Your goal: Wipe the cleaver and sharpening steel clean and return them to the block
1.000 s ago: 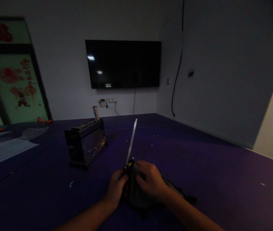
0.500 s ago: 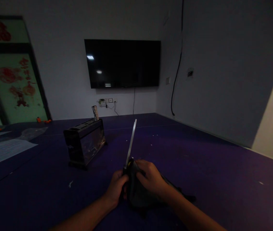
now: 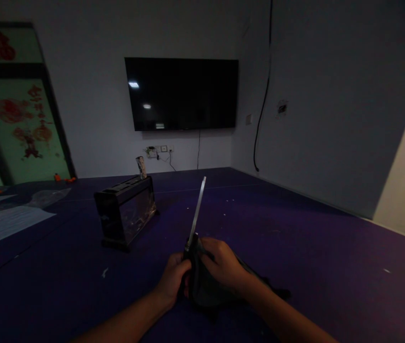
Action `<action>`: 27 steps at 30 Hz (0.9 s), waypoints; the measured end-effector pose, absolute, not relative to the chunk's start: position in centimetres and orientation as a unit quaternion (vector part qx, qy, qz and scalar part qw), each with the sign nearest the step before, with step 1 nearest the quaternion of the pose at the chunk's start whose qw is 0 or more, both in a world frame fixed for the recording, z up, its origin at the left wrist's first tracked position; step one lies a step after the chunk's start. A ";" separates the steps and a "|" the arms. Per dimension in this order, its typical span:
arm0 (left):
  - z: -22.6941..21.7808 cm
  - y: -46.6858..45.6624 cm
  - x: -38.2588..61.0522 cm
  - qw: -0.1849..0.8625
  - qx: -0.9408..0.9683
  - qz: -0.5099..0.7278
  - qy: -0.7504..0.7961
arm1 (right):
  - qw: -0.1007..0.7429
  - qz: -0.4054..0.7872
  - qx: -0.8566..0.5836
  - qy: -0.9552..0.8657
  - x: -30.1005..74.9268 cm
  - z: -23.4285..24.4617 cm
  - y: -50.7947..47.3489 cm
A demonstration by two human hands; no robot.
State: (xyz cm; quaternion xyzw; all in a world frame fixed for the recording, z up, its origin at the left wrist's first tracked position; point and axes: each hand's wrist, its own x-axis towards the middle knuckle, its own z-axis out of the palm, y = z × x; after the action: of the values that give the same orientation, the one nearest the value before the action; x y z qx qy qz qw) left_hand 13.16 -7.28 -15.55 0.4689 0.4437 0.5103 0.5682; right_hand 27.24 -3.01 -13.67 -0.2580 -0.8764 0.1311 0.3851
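Low over the dark purple table [image 3: 312, 247], my left hand [image 3: 172, 280] is closed round the handle of a knife [image 3: 195, 215]. Its long thin blade points up and away from me. My right hand [image 3: 223, 268] presses a dark grey cloth [image 3: 207, 291] against the base of the blade, fingers curled over it. The cloth hangs down onto the table under both hands and hides the knife's handle.
A black knife block [image 3: 125, 211] with a clear side panel stands on the table to the left, one handle [image 3: 141, 167] sticking out of it. White papers [image 3: 7, 221] lie at far left. A wall-mounted screen [image 3: 182, 94] hangs ahead.
The knife blade has tilted slightly to the right. Both hands stay in place on the handle and cloth.
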 end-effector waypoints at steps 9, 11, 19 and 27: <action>-15.6 -6.9 13.0 0.574 0.444 0.528 0.442 | 0.396 0.126 -0.241 -0.877 27.3 -13.6 -3.1; -15.6 -6.9 13.0 0.574 0.435 0.534 0.444 | 0.399 0.127 -0.239 -0.876 27.3 -13.5 -3.2; -15.5 -7.0 13.0 0.580 0.458 0.509 0.442 | 0.392 0.125 -0.271 -0.870 27.4 -13.6 -3.2; -15.5 -7.1 13.1 0.585 0.485 0.478 0.441 | 0.385 0.143 -0.272 -0.870 27.5 -13.8 -3.0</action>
State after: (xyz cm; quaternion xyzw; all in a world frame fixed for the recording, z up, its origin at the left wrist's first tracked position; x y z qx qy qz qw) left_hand 13.12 -7.14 -15.53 0.4847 0.4406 0.4785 0.5848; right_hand 27.47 -2.96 -13.78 -0.2718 -0.8705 0.1427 0.3847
